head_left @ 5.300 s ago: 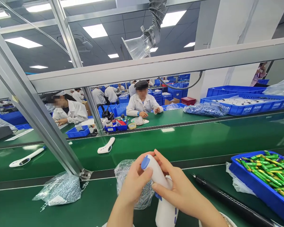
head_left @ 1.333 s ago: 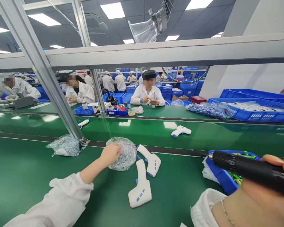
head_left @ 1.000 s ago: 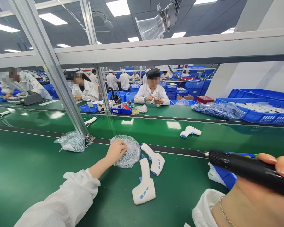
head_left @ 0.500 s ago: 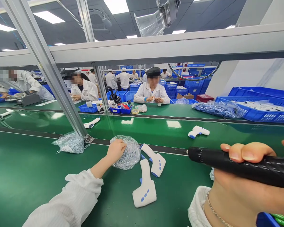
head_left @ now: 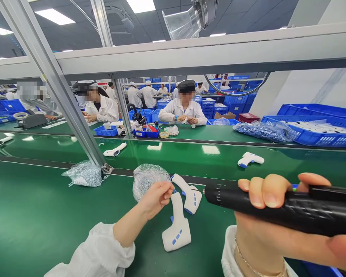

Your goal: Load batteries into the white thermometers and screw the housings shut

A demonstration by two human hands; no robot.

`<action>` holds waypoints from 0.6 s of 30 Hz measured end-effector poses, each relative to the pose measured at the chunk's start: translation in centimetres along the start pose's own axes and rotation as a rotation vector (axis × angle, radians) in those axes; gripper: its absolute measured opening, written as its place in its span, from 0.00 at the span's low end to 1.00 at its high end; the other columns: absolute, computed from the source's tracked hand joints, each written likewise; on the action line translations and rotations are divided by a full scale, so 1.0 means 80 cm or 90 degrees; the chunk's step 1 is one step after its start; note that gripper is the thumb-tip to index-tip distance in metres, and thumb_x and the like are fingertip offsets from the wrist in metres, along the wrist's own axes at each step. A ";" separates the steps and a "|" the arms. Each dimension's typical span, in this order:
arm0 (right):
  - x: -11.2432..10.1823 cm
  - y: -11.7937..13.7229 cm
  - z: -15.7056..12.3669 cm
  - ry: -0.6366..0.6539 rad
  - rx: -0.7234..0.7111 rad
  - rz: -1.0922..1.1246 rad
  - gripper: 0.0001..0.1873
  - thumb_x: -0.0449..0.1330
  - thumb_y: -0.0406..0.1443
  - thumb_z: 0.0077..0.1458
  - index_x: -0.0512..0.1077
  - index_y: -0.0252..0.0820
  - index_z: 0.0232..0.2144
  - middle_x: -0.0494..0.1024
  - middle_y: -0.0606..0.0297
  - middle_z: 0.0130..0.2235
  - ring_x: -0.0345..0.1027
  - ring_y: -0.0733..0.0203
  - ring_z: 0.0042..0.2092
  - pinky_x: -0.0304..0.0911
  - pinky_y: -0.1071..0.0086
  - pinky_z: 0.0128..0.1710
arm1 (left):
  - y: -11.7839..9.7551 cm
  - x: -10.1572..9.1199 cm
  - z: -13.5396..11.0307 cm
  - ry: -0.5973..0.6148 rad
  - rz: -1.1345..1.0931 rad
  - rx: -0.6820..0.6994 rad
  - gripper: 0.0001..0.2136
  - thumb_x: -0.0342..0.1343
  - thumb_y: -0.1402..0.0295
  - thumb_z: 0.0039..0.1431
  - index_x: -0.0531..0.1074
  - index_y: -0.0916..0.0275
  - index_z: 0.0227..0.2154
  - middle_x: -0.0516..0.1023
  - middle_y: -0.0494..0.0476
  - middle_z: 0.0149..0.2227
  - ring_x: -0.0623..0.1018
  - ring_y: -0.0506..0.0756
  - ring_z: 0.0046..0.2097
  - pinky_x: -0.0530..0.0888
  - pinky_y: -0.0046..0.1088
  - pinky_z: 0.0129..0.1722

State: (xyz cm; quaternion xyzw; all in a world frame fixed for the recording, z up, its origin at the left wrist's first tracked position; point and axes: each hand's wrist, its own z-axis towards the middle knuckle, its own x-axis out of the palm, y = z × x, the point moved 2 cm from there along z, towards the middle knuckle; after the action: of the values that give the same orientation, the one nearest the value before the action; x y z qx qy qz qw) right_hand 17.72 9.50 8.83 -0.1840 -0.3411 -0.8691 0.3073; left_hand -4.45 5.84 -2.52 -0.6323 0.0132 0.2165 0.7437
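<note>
My right hand (head_left: 272, 200) is wrapped round a black electric screwdriver (head_left: 227, 196), its tip pointing left. Opposite that tip, my left hand (head_left: 158, 196) is closed in a pinch; whatever is between the fingertips is too small to make out. Just behind the left hand lies a clear plastic bag (head_left: 145, 181) full of small metal pieces that look like screws. Two white infrared thermometers with blue buttons rest on the green bench: a nearer thermometer (head_left: 177, 231) below the left hand, and a farther thermometer (head_left: 192, 196) between the hands, partly behind the fingers.
A second bag of small metal parts (head_left: 88, 175) sits by the slanting metal post (head_left: 63, 100). Beyond the bench edge, a green conveyor belt (head_left: 173, 156) carries more thermometers (head_left: 250, 159). Blue crates (head_left: 320, 132) stand far right. Co-workers (head_left: 184, 107) sit opposite. A beam (head_left: 173, 57) crosses overhead.
My left hand has left the screw bag and moved right and nearer, fingers pinched. The screwdriver has moved left toward it. On the belt, the thermometers have shifted slightly right.
</note>
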 end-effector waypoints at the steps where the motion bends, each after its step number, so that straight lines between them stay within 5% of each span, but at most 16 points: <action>1: 0.007 -0.001 -0.004 0.020 -0.002 0.020 0.28 0.57 0.61 0.48 0.68 0.49 0.42 0.62 0.73 0.23 0.51 0.66 0.21 0.60 0.69 0.28 | -0.006 0.006 -0.006 0.013 -0.022 0.009 0.26 0.44 0.46 0.58 0.70 0.67 0.24 0.63 0.51 0.19 0.59 0.45 0.19 0.56 0.20 0.16; 5: 0.021 -0.001 -0.009 0.058 0.009 0.061 0.25 0.56 0.58 0.52 0.69 0.48 0.42 0.61 0.74 0.22 0.52 0.69 0.20 0.60 0.72 0.27 | -0.028 0.011 -0.024 0.009 -0.030 0.099 0.19 0.54 0.54 0.56 0.72 0.65 0.21 0.69 0.53 0.20 0.66 0.47 0.23 0.63 0.22 0.22; 9: 0.019 0.001 -0.009 0.078 0.092 0.124 0.26 0.57 0.57 0.52 0.70 0.46 0.42 0.61 0.73 0.21 0.53 0.70 0.20 0.60 0.74 0.27 | -0.059 0.001 -0.039 -0.080 0.201 0.508 0.06 0.57 0.69 0.56 0.73 0.65 0.26 0.74 0.52 0.22 0.69 0.47 0.25 0.65 0.22 0.26; 11: 0.018 0.002 -0.010 0.080 0.118 0.138 0.25 0.59 0.57 0.52 0.70 0.45 0.43 0.62 0.72 0.21 0.54 0.70 0.20 0.61 0.73 0.26 | -0.070 -0.002 -0.043 -0.101 0.302 0.637 0.04 0.56 0.72 0.57 0.71 0.66 0.28 0.74 0.53 0.23 0.68 0.47 0.24 0.65 0.22 0.23; 18: 0.036 0.001 -0.008 0.120 0.131 0.139 0.23 0.64 0.54 0.50 0.72 0.45 0.39 0.65 0.70 0.20 0.55 0.69 0.19 0.60 0.73 0.24 | -0.085 -0.004 -0.048 -0.110 0.436 0.721 0.03 0.57 0.73 0.56 0.70 0.67 0.29 0.73 0.53 0.22 0.67 0.48 0.22 0.64 0.23 0.20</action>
State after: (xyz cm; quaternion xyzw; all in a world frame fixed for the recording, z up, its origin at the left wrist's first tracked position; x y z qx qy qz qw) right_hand 15.56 7.83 9.99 -0.1050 -0.3757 -0.8047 0.4474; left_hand -1.48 1.35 3.18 -0.0850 0.2653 0.4497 0.8486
